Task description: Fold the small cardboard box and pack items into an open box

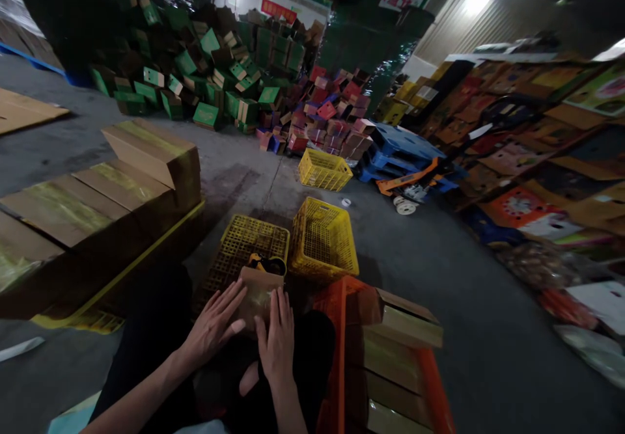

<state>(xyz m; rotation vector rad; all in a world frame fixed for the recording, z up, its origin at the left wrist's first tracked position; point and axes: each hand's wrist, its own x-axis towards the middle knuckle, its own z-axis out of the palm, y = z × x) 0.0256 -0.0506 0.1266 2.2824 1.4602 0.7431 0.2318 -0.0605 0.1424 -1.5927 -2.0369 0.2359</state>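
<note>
A small brown cardboard box (260,289) with shiny tape on it sits in front of my knees. My left hand (217,317) lies along its left side, fingers stretched out. On the right side of the box rests my right hand (277,333), its fingers also straight. Just beyond the box, a yellow-and-black tape dispenser (267,263) lies on an upturned yellow plastic crate (254,235). The underside of the box is hidden.
Taped cartons (88,206) fill a yellow crate at left. An orange crate (342,330) with several boxes stands at right. Ahead are yellow crates (325,242), blue pallets (400,141), an orange pallet jack (415,177) and heaped green boxes (208,115).
</note>
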